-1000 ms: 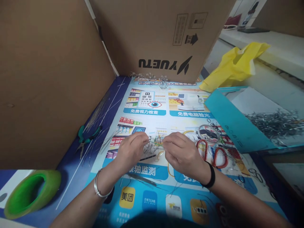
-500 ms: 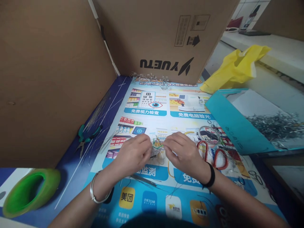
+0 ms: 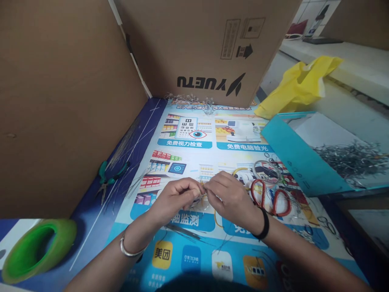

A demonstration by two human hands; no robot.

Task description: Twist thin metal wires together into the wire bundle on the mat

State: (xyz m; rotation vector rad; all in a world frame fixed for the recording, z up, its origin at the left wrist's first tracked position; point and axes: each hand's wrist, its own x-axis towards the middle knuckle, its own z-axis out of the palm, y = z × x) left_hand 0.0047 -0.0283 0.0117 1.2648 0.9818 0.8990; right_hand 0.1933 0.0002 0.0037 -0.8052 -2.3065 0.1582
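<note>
At the middle of the printed sheet, my left hand point(image 3: 181, 198) pinches a small bundle of thin wire point(image 3: 199, 205) with thumb and index finger. Close against it, my right hand point(image 3: 228, 195) is also closed in a pinch on the same wire piece. The fingertips of both hands nearly meet, and they hide much of the wire. Loops of it show below the fingers. Right of my right hand lie red-handled scissors point(image 3: 275, 203). Several dark wire lengths point(image 3: 185, 232) rest on the sheet below my hands.
Teal-handled pliers point(image 3: 105, 178) and loose wires lie left. A tape roll point(image 3: 65, 239) sits front left. Cardboard walls point(image 3: 206, 44) stand left and behind. On the right are a teal box point(image 3: 291, 158) of tangled wire point(image 3: 349, 162) and a yellow bag point(image 3: 299, 87).
My hands have come together, the left moving right and turning so its thumb and index finger point toward the right fingertips. The wire piece between them is now more covered.
</note>
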